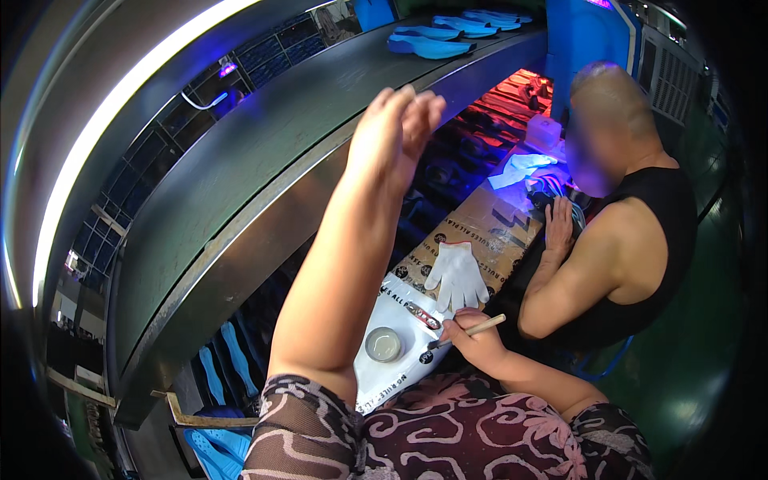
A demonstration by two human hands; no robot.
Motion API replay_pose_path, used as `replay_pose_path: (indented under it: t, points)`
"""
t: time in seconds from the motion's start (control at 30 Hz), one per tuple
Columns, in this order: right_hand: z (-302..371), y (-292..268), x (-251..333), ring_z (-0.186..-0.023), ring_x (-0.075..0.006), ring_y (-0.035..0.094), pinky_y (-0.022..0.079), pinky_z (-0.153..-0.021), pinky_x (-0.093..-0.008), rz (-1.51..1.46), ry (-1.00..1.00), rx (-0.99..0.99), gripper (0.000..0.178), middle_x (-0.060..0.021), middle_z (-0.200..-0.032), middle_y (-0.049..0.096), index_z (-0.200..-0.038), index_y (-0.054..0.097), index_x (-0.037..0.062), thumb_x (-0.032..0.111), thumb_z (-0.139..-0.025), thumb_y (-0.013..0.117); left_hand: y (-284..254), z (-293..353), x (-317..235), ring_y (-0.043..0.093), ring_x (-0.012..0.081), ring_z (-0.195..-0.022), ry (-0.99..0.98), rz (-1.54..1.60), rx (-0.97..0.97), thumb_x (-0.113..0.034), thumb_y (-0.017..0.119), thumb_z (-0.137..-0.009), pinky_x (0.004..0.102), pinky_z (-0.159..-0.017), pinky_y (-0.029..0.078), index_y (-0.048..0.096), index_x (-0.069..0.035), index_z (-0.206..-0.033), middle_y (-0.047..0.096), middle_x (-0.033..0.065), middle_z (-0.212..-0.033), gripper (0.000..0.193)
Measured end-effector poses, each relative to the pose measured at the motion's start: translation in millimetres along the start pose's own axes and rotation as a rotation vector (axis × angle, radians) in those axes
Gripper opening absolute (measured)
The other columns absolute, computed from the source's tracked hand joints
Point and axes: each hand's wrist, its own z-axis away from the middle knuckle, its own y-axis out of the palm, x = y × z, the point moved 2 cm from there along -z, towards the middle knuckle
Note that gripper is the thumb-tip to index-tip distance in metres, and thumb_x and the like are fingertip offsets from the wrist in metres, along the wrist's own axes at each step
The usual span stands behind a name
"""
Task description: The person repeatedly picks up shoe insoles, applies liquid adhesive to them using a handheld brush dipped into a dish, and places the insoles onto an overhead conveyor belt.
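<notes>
Stretched forward, my left hand (398,132) is raised in front of the near metal edge of a dark conveyor belt (264,152). Its fingers are loosely bent, and I see nothing held in them. Blue shoe soles (432,46) lie farther along the belt, beyond that hand. Low on the right, my right hand (474,340) is closed around a small brush (486,324) with a pale wooden handle. The dark brush tip points left, toward a round pot (383,345) of greyish-white liquid. That pot stands on a white plastic sheet (384,384).
A white glove (458,276) lies on a taped cardboard surface (496,228). A co-worker (624,200) sits close on my right, under purple light. Red-lit shoe parts (524,92) are beneath the belt. Light-blue slip-on shoes (220,452) are at the lower left.
</notes>
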Motion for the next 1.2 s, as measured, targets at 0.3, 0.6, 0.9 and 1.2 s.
replay_pose_path:
  t: [0.3, 0.6, 0.9, 1.2]
  points:
    - [10.2, 21.4, -19.4, -0.057, -0.0167, 0.056, 0.043, -0.054, -0.0307, -0.151, 0.155, 0.050, 0.033, -0.0080, -0.061, 0.060, -0.068, 0.065, 0.0014, 0.023, -0.091, 0.057, -186.2, 266.6, 31.8, 0.055, 0.0149, -0.071, -0.306, -0.528, -0.252, -0.025, 0.067, -0.084, 0.0333, -0.072, 0.050, 0.040, -0.002, -0.132, 0.056, 0.0073, -0.081, 0.060]
    - [-27.3, 118.9, 30.5, -0.073, -0.0223, 0.053, 0.043, -0.073, -0.0347, -0.111, -0.138, 0.477, 0.035, -0.0086, -0.074, 0.055, -0.071, 0.063, 0.0057, 0.020, -0.095, 0.043, -258.9, 543.5, -37.1, 0.065, 0.0221, -0.077, -0.204, -0.481, -0.940, -0.019, 0.064, -0.086, 0.0317, -0.067, 0.053, 0.041, -0.004, -0.130, 0.064, 0.0135, -0.096, 0.052]
    - [-16.6, 250.7, 88.8, -0.068, -0.0126, 0.047, 0.042, -0.065, -0.0251, -0.069, -0.027, 1.078, 0.025, -0.0056, -0.077, 0.050, -0.110, 0.060, 0.0057, 0.001, -0.089, 0.048, -292.1, 704.1, -110.1, 0.042, 0.0370, -0.120, 0.188, -1.801, -1.915, -0.023, 0.065, -0.082, 0.0432, -0.100, 0.036, 0.040, 0.002, -0.131, 0.042, 0.0226, -0.130, 0.060]
    - [30.1, 402.4, 140.7, -0.102, -0.0342, 0.058, 0.045, -0.087, -0.0399, 0.256, -0.159, 1.491, 0.038, -0.0190, -0.111, 0.060, -0.121, 0.053, 0.0051, 0.028, -0.092, 0.049, -403.3, 796.6, -117.2, 0.055, 0.0240, -0.111, 0.206, -0.874, -1.841, -0.037, 0.066, -0.084, 0.0334, -0.096, 0.041, 0.045, 0.009, -0.128, 0.056, 0.0200, -0.121, 0.067]
